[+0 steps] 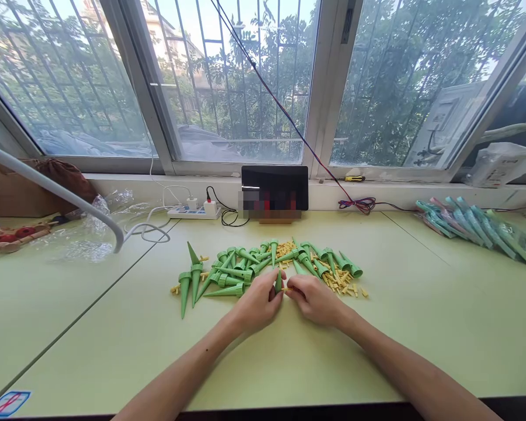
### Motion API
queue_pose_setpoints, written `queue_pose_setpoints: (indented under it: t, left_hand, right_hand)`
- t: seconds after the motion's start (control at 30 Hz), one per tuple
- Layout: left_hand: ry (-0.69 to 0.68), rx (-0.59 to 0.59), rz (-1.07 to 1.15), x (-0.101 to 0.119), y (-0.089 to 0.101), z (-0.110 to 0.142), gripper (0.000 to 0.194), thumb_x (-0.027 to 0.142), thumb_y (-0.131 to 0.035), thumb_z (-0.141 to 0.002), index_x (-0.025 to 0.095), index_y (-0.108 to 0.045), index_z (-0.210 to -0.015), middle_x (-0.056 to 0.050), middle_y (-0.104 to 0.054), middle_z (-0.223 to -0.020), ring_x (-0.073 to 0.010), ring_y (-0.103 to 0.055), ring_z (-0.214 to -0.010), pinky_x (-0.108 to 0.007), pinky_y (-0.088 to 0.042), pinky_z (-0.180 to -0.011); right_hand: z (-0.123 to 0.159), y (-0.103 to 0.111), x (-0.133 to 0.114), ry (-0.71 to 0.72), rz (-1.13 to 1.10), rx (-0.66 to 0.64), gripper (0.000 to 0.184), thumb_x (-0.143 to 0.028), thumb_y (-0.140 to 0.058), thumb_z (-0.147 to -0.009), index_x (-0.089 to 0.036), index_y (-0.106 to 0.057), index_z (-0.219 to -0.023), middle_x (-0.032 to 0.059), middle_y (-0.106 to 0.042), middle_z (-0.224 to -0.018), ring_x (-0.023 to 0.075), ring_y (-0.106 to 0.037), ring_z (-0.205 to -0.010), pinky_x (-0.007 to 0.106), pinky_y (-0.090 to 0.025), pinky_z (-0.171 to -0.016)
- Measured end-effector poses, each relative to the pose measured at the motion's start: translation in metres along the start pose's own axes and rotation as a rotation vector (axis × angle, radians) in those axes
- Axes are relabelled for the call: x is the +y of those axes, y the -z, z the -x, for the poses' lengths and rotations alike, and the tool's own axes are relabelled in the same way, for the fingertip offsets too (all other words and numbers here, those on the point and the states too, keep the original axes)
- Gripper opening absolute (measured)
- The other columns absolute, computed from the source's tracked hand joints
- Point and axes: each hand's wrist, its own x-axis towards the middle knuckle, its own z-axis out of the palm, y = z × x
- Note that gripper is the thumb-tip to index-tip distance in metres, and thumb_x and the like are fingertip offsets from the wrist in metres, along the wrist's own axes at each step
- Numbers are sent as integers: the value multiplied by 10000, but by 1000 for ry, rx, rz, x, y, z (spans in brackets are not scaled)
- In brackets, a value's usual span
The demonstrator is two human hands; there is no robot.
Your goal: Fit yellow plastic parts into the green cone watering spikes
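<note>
My left hand (262, 298) is closed around a green plastic spike (278, 282), whose tip points up between the fingers. Just to its right, my right hand (316, 297) pinches a small yellow peg (286, 289) that meets the side of the spike; whether it sits inside cannot be told. Beyond both hands lies a heap of green plastic spikes (228, 279) with ribbed caps, several of them pointing toward me. Loose yellow pegs (342, 282) are scattered among the spikes at the right and behind, at the heap's middle.
A dark-screened tablet (274, 184) stands at the back, beside a white power strip (193, 211) with cables. Bagged teal and pink items (477, 225) lie far right. A white curved tube (70, 196) crosses the left side, near clear plastic wrap (100, 225). A yellow-handled tool (355, 178) rests on the sill.
</note>
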Motion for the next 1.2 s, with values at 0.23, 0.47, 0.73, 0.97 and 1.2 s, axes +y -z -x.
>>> queue_pose_setpoints:
  t: [0.23,0.47,0.73,0.97,1.2]
  left_hand:
    - [-20,-26,4,5,2,0,169,135,-482,-823,193,-509,-979,30,-540,-719,-113,-488,-565,-229,-367,-557]
    - [-13,-21,-14,2,-1,0,139,140,-486,-825,192,-493,-954,57,-491,-621,-115,-461,-536,-239,-336,-551]
    - [-18,-25,3,4,0,0,94,139,-488,-807,200,-432,-852,53,-490,-624,-115,-448,-547,-237,-321,-540]
    - [-3,-36,1,5,0,1,104,151,-487,-828,189,-483,-926,50,-500,-630,-118,-463,-549,-239,-339,-552]
    - [48,2,66,4,2,-1,217,154,-498,-831,186,-505,-1045,73,-482,-606,-94,-448,-494,-208,-308,-499]
  right_hand:
    - [-1,-2,-2,-16,0,8,250,-181,-394,-991,-194,-457,-750,35,-601,-771,157,-492,-681,282,-364,-654]
    - [-2,-3,-2,-69,-31,38,230,-205,-390,-995,-210,-427,-769,14,-577,-730,157,-466,-638,271,-340,-610]
    - [-2,-7,-2,-94,-98,86,192,-224,-385,-996,-220,-433,-809,-7,-539,-684,155,-435,-590,269,-336,-586]
    - [-4,-5,-4,-131,-183,119,99,-218,-435,-970,-208,-505,-900,-19,-542,-656,154,-488,-577,259,-351,-573]
    - [-2,0,-8,-110,-165,96,61,-203,-467,-947,-208,-513,-987,-48,-521,-617,140,-471,-545,246,-352,-566]
